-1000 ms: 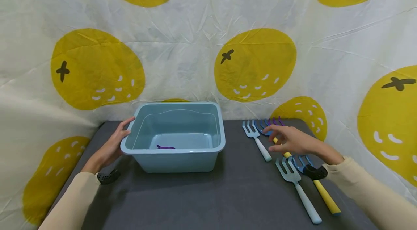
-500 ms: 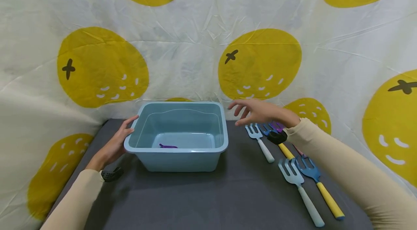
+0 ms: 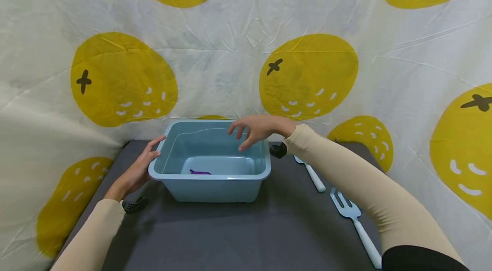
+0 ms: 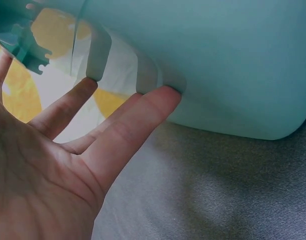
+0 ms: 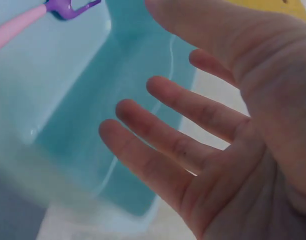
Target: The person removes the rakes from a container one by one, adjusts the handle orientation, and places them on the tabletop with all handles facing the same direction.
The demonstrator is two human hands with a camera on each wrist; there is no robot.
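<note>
A light blue plastic basin (image 3: 215,189) stands on the dark table. Inside it lies a hand fork (image 5: 68,7) with a purple head and pink handle; in the head view only its purple tip (image 3: 200,172) shows. My left hand (image 3: 139,167) is at the basin's left side, and in the left wrist view its straight fingertips touch the outer wall. Over the right side of the basin hovers my right hand (image 3: 255,128), fingers loosely spread and holding nothing. A pale blue hand fork (image 3: 355,220) and a second one (image 3: 314,177) lie right of the basin, partly under my arm.
My right forearm (image 3: 346,173) crosses above the forks and hides others there. Behind the table hangs a white cloth (image 3: 215,79) printed with yellow fruit. The dark tabletop (image 3: 230,237) extends in front of the basin.
My right hand has swept left from above the forks to over the basin, its fingers still apart. The left hand keeps its place at the basin. The view has shifted slightly.
</note>
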